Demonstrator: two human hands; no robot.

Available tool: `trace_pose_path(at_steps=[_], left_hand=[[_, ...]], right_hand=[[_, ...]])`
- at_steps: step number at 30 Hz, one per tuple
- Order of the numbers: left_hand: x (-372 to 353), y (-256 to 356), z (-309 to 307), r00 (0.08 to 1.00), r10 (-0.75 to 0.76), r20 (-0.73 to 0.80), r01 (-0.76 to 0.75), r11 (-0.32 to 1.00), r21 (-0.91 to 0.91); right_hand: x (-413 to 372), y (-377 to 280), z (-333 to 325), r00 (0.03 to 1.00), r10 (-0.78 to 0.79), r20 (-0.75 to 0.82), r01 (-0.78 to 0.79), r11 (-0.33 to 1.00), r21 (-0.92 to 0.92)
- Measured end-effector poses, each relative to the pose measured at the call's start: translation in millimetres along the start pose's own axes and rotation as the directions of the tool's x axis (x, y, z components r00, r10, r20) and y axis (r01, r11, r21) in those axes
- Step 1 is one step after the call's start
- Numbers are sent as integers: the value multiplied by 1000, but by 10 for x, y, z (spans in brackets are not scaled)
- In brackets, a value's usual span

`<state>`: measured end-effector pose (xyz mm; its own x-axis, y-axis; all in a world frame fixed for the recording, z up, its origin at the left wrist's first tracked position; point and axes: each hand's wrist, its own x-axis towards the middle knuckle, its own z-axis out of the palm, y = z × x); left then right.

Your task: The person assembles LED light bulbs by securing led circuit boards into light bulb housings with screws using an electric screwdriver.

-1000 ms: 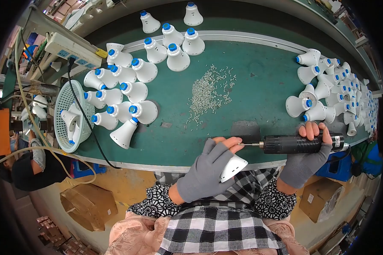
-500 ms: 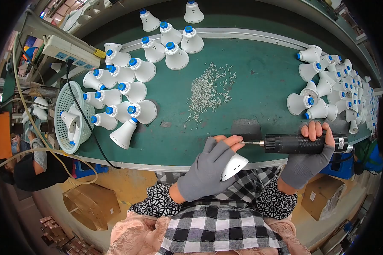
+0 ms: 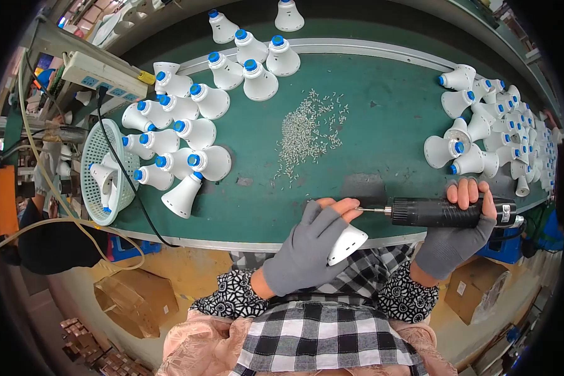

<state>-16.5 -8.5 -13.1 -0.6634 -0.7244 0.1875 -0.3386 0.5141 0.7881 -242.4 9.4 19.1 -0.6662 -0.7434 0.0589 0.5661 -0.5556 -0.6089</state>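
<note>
Hands barely moved over the last second — left hand (image 3: 307,250) still wrapped round a white cone housing (image 3: 348,244), right hand (image 3: 451,243) still closed on the black driver (image 3: 429,213). Housing sits tilted in the left palm, near edge of the surface (image 3: 382,138). Driver lies roughly level, its bit (image 3: 375,210) ending at the left thumb-and-finger tips; can't tell whether a screw is pinched there, fingers cover it. Small frame shift looks like head motion, since the parts on the surface drift too.

Net: same housing in hand, none added or taken from either group that I can see. Reads as mid-step on one piece, no handover yet.

Around the hands: loose screw pile (image 3: 301,135) just beyond, no visible change; blue-capped housings (image 3: 197,135) off past the left hand, with the basket (image 3: 124,200) farther out; crowded housings (image 3: 442,152) beyond the right hand.
</note>
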Motion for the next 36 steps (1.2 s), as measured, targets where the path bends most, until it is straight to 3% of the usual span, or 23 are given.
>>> trace_pose_path(at_steps=[5,10,16,19,22,23,26,36], left_hand=[[-3,-10,9,1000,12,-5,-12,1000,5],[-23,-24,48,1000,14,1,-14,1000,20],[-24,-54,10,1000,-18,12,19,996,-91],[-27,-1,-33,982,-185,41,187,913,-363],[-91,-123,15,955,-292,46,264,774,-576],[-77,-98,0,913,-400,84,344,642,-685],[-83,-59,30,772,-591,234,513,362,-778],[-82,2,205,782,-607,143,485,446,-752]], right_hand=[[-28,6,27,999,-48,-2,48,997,-53],[-72,4,96,990,-86,107,93,994,-57],[-78,39,112,986,-82,144,87,996,-26],[-81,11,113,987,-122,102,124,992,-13],[-114,-97,102,983,-151,106,148,988,32],[-135,-131,99,979,-155,135,150,988,47],[-256,-205,134,971,-151,185,151,988,16],[-649,-280,229,952,-148,268,213,950,-230]])
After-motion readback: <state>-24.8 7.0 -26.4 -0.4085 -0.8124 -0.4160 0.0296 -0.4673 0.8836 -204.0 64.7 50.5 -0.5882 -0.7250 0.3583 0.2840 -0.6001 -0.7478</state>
